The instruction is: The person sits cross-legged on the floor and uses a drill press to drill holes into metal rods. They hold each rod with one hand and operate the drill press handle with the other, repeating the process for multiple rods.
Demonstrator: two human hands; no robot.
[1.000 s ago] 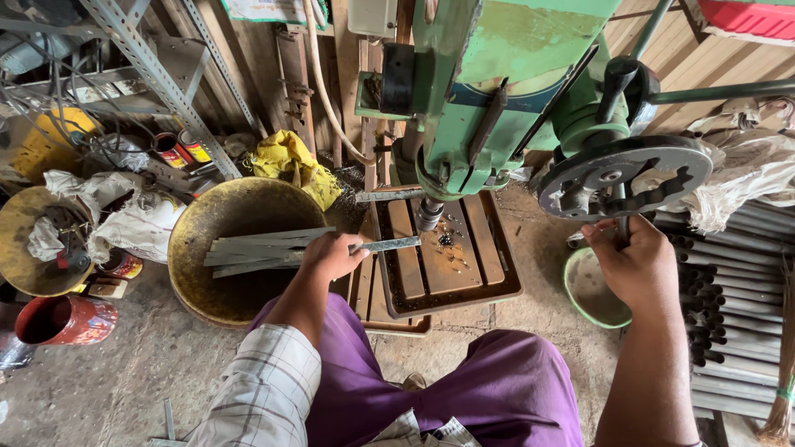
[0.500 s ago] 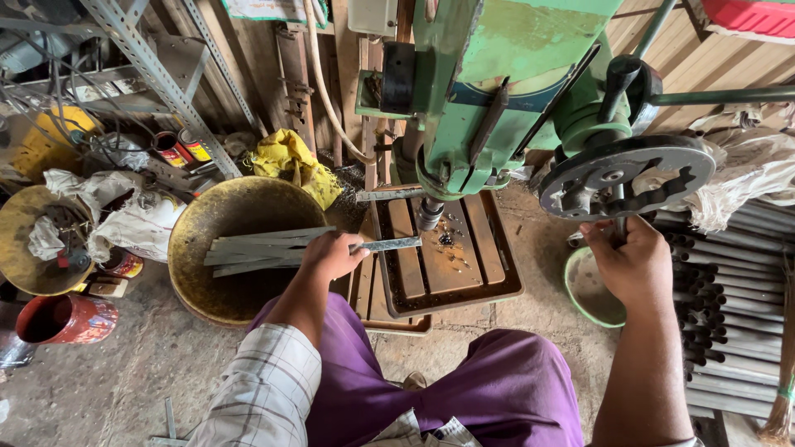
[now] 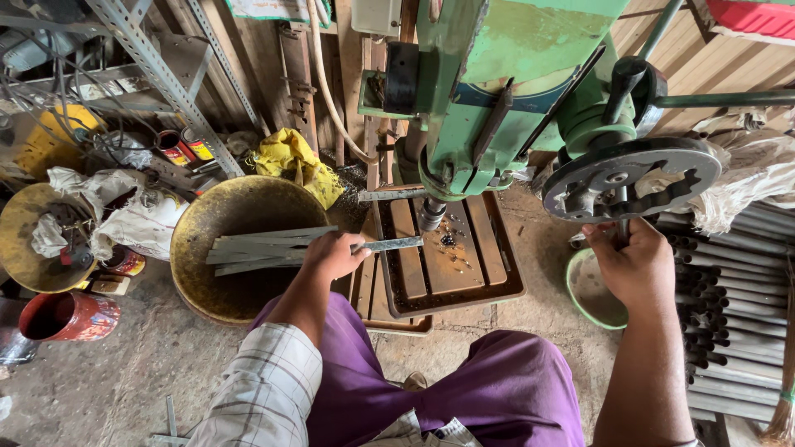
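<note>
**Metal strip held under a green drill press on a workshop floor**

A dusty concrete floor (image 3: 99,389) in a cluttered workshop is seen from above, with a green drill press (image 3: 497,91) standing at its middle. A flat metal strip (image 3: 389,245) is laid across the rust-stained brown tray (image 3: 451,257) beneath the drill spindle (image 3: 431,213), its free end lying just under the bit. The strip is pinched at its near end by the closed fingers of the left hand (image 3: 331,255). The right hand (image 3: 633,265) is wrapped around a handle hanging from the dark spoked feed wheel (image 3: 629,178), the fingers curled shut on it. Small metal chips are scattered on the tray beside the bit.

Just left of the tray, a wide worn yellow basin (image 3: 240,257) is seen, and a bundle of similar grey strips (image 3: 265,248) is laid across it. A green-rimmed bowl (image 3: 592,290) is set on the floor below the right hand; its contents cannot be made out. Further left, a second shallow pan (image 3: 37,244) is filled with rags and wire, and a red tin (image 3: 66,314) lies on its side near it. A yellow cloth (image 3: 294,161) is bunched behind the basin. Grey tubes (image 3: 729,323) are stacked at the right edge. Purple trousers (image 3: 464,389) and a checked sleeve (image 3: 265,397) fill the foreground.
</note>
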